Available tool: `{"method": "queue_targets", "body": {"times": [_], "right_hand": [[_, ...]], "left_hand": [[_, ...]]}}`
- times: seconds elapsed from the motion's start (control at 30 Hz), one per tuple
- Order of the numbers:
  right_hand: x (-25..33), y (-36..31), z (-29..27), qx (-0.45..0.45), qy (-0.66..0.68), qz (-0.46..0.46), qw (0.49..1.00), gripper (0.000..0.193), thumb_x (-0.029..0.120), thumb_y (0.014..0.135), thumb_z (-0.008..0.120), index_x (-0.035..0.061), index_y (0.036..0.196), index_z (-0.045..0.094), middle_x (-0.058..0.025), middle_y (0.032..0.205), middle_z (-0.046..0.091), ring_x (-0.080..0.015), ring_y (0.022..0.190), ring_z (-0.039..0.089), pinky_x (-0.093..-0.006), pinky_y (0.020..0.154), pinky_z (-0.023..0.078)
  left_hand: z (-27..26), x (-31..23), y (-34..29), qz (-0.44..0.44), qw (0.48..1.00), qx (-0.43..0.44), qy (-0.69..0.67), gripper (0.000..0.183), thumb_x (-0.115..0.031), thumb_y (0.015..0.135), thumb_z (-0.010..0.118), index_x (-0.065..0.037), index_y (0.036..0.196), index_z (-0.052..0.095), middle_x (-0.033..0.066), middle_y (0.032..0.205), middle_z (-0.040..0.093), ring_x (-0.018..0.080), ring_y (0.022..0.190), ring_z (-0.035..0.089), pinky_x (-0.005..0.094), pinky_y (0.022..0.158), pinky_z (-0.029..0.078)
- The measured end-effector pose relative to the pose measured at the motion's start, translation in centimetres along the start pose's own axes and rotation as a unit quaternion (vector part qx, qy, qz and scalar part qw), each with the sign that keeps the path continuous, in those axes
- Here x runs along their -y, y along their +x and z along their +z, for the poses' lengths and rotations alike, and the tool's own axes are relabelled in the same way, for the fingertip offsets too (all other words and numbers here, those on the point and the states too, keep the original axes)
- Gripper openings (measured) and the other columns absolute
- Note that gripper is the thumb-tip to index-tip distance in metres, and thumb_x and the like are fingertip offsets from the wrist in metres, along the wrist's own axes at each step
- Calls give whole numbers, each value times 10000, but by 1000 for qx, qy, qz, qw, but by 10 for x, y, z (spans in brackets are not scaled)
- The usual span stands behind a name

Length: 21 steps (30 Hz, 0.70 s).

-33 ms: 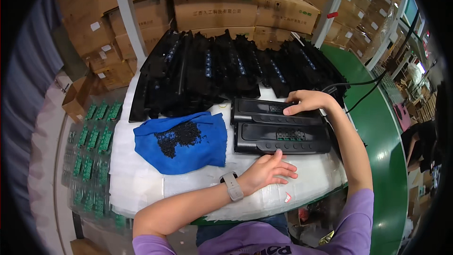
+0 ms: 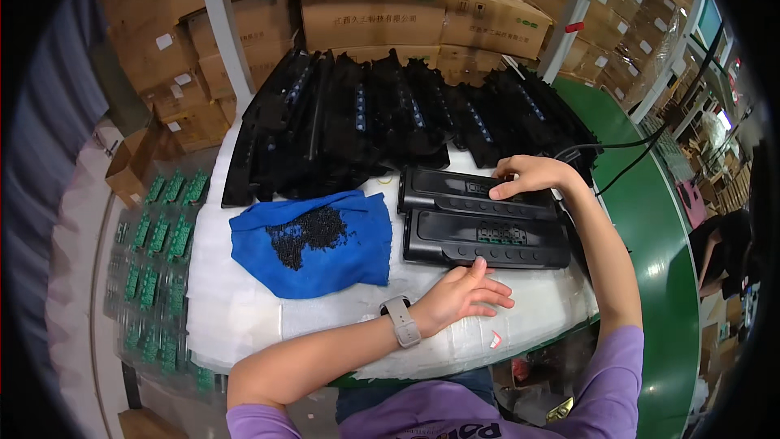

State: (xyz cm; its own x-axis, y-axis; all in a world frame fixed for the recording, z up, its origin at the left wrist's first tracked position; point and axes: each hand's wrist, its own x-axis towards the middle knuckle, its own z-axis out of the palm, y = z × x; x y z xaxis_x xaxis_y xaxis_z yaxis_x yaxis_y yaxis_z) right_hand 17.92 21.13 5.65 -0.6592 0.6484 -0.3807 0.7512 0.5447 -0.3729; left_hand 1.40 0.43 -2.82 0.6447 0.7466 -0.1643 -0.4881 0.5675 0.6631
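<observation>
Two long black plastic housings, each with a digit display window and a row of round buttons, lie one behind the other on the white-covered table. My right hand [image 2: 528,175] grips the far housing [image 2: 435,187], thumb on its top by the display and fingers over its far edge. The near housing [image 2: 439,236] lies against it. My left hand [image 2: 461,297] is open, palm partly turned up, its thumb tip at the near housing's front edge and its other fingers apart over the white cover. Small black parts [image 2: 321,229] are heaped on a blue cloth [image 2: 361,264] to the left.
Several black housings [image 2: 366,122] stand in a row along the back of the table. Green circuit boards [image 2: 150,284] in clear trays are at the left. Black cables [image 2: 626,145] run from the right over a green surface [image 2: 662,276]. Cardboard boxes [image 2: 374,16] are stacked behind.
</observation>
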Motion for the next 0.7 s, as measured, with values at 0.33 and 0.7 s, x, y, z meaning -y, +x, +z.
{"method": "queue_targets", "body": {"times": [0.33, 0.7], "right_hand": [[5, -10, 6, 99, 253, -30, 962, 796, 230, 577, 836, -82, 1201, 453, -114, 1024, 594, -155, 915, 538, -260, 816, 433], [5, -66, -28, 50, 332, 13, 942, 703, 253, 554, 828, -103, 1093, 551, -108, 932, 630, -161, 814, 599, -246, 760, 468]], "left_hand": [[1, 7, -1, 21, 998, 15, 64, 680, -512, 955, 225, 87, 1149, 481, 191, 1153, 555, 245, 1118, 538, 336, 895, 445], [0, 4, 0, 12, 999, -5, 42, 571, -446, 960, 333, 72, 1153, 478, 178, 1149, 557, 245, 1105, 545, 337, 887, 453]]}}
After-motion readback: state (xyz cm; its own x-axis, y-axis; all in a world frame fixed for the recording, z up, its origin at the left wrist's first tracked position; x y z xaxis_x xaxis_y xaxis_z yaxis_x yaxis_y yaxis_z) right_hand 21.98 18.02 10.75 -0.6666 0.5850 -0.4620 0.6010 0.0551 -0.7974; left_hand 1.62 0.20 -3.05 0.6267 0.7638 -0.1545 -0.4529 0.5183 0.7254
